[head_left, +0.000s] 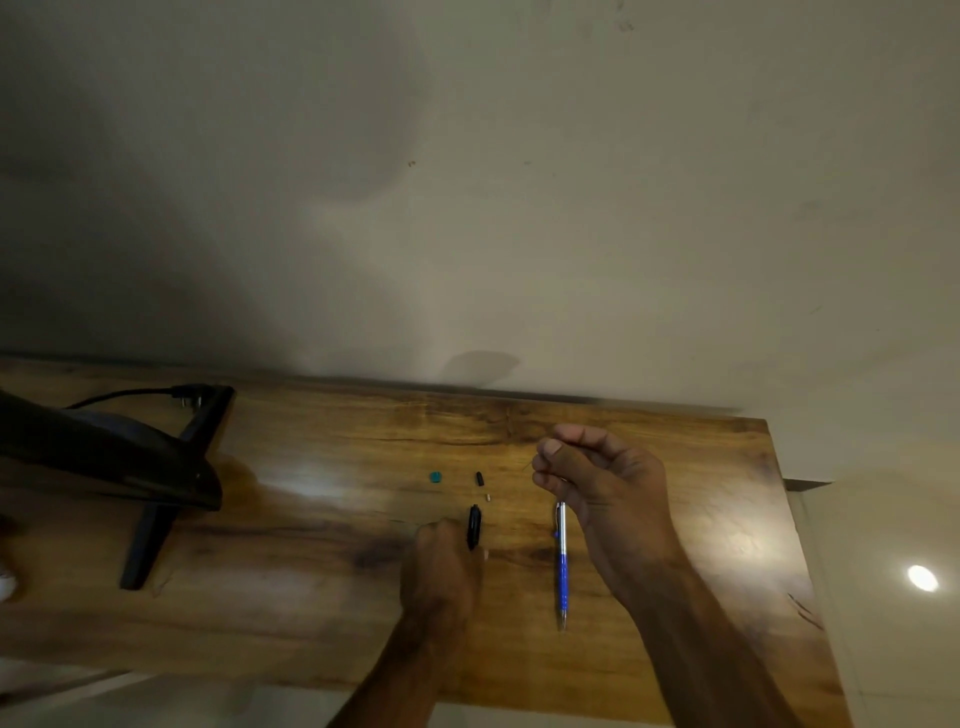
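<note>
The black pen barrel (473, 527) stands nearly upright near the middle of the worktop (322, 597), its lower end in your left hand (445, 558), whose fingers curl round it. Your right hand (597, 480) hovers to the right and a little farther off, thumb pressed to forefinger on a thin part (529, 464) too fine to name; it looks like a spring or a wire.

This reads as fitting that part into the barrel. Brace the heel of the left hand on the worktop and tip the barrel's open end toward the right hand. Bring the part in along the barrel's axis, and let go only once it is seated, for it would be hard to find on this grain.

Just beyond the barrel lie a small black piece (478, 478), a small white piece (488, 497) and a teal cap (435, 477); do not sweep them with a wrist. The blue pen (561, 564) lies under your right forearm, so lift clear of it.
</note>
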